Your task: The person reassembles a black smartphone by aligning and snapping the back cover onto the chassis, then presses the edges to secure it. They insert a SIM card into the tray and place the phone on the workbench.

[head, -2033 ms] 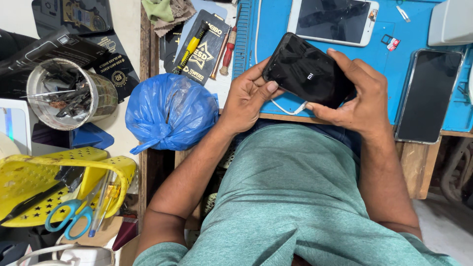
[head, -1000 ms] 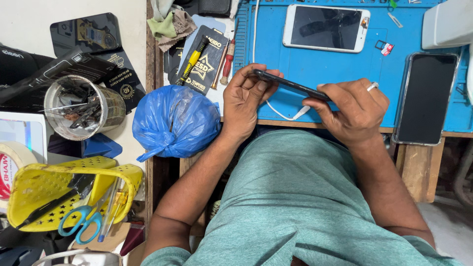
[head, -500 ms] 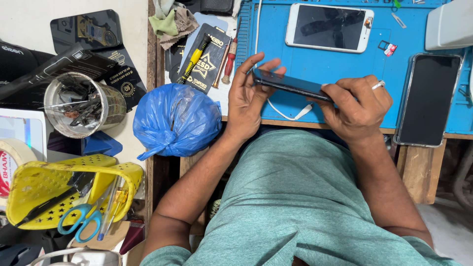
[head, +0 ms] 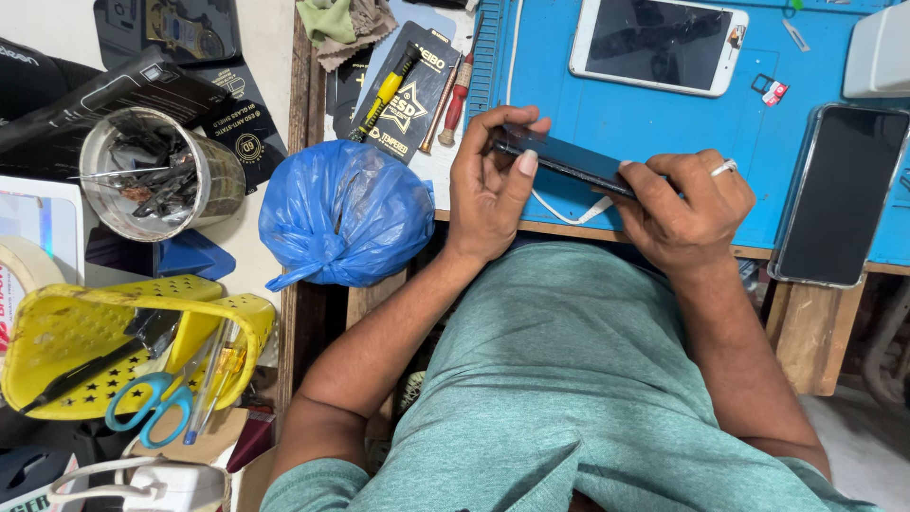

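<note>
Clutter far left: yellow basket [head: 57, 327] with blue-handled scissors [head: 152, 403], metal tin [head: 213, 175] of tools beyond it. Blue plastic bag [head: 346, 213] sits just left of left hand [head: 488, 190]. Left hand is closed on left end of dark phone [head: 569, 161], thumb on its edge. Phone is held edge-up over near edge of blue mat [head: 664, 118]. Right hand [head: 682, 213], ring on finger, grips phone's right end. White phone [head: 659, 43] lies farther away; black phone [head: 839, 194] at right.

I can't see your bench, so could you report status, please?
Left hand and right hand grip dark phone edge-on. Above blue mat. Nothing in the way.
</note>
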